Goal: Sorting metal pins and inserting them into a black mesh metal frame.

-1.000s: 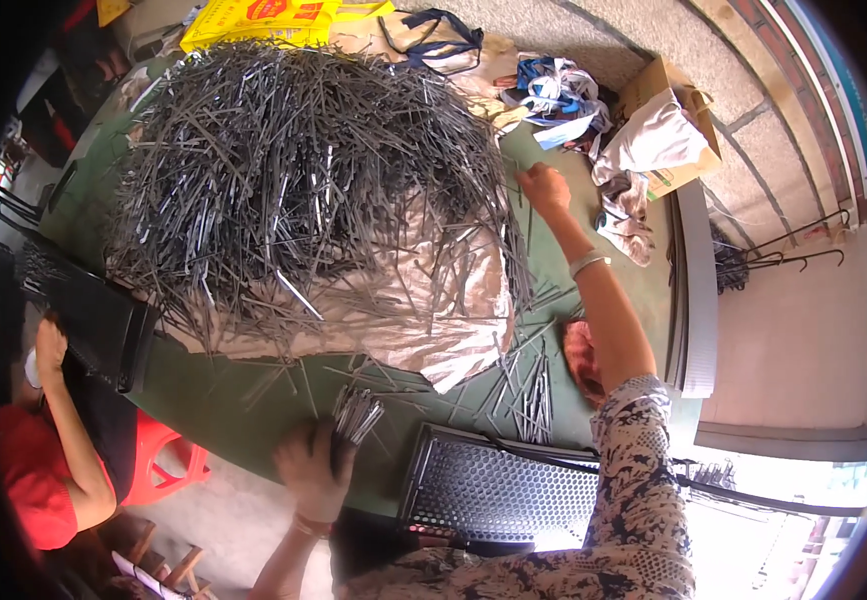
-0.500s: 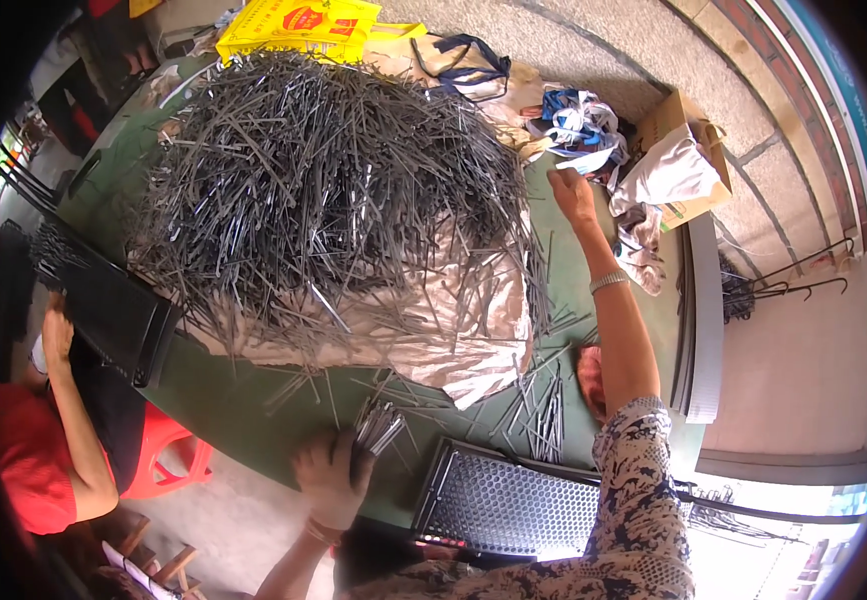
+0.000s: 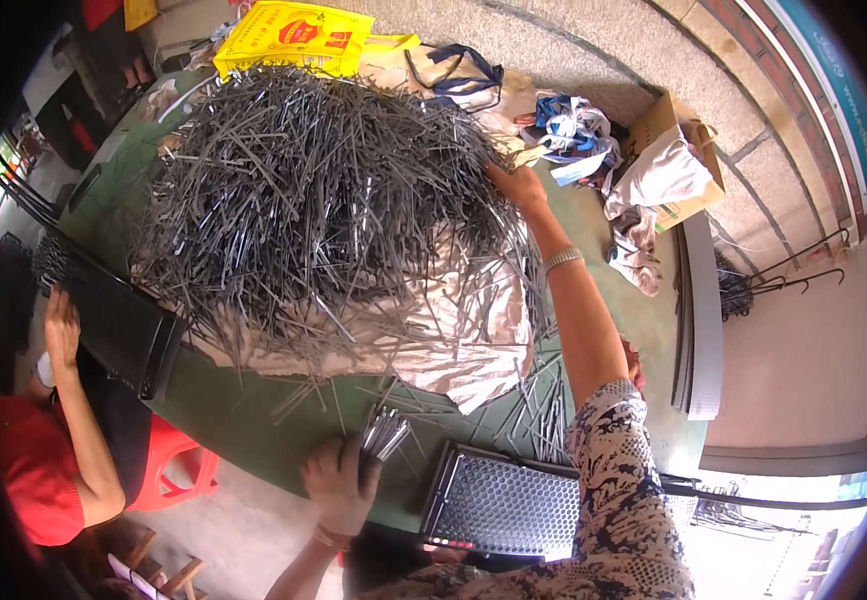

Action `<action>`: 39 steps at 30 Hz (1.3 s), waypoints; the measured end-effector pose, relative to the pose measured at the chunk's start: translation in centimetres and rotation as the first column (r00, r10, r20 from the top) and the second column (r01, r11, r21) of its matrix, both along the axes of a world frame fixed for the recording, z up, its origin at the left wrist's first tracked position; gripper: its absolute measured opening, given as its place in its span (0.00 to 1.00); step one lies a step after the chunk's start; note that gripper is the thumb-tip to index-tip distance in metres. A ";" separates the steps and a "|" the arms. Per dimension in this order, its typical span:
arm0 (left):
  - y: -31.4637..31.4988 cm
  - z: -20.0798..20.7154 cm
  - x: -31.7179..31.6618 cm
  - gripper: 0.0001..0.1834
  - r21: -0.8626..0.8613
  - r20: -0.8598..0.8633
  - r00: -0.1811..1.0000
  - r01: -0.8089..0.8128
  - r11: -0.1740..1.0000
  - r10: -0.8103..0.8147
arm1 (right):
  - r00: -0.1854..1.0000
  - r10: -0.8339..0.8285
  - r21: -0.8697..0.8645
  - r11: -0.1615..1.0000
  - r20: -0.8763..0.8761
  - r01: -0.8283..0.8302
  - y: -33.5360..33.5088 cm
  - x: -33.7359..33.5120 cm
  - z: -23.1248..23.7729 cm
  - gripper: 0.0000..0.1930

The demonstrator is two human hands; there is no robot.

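A large heap of thin dark metal-looking strips (image 3: 323, 190) covers much of the green table. My left hand (image 3: 341, 485) is closed round a small bundle of these strips (image 3: 385, 434), their bright ends sticking up past the thumb. Out at the heap's right edge is my right hand (image 3: 519, 186), touching the strips; its fingers are bent together, and whatever lies between them is hidden. Close in front of me sits a black-framed tray with a honeycomb of holes (image 3: 505, 500), partly covered by my right sleeve. Several loose strips (image 3: 550, 425) lie beside it.
Wrinkled pale cloth (image 3: 463, 350) lies under the heap. A yellow bag (image 3: 293, 38), tangled rags (image 3: 571, 130) and a cardboard box (image 3: 681, 165) line the far side. At the left, another person's hand (image 3: 61, 325) touches a second dark tray (image 3: 118, 320). A red stool (image 3: 178, 465) stands below.
My right hand has moved left from beside the rags to the heap's edge. My left hand, still holding the bundle, has shifted slightly right. The other person's hand has moved a little on their tray.
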State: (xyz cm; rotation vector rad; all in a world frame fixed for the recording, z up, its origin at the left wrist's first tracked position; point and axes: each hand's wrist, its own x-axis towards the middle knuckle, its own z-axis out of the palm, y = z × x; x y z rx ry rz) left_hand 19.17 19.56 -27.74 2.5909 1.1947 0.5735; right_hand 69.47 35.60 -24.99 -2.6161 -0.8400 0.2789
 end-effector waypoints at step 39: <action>-0.2 -0.7 -0.2 0.23 -0.007 0.023 1.000 -0.011 1.000 0.011 | 0.772 0.498 0.162 0.865 -0.395 -0.475 -2.5 -5.4 5.0 0.51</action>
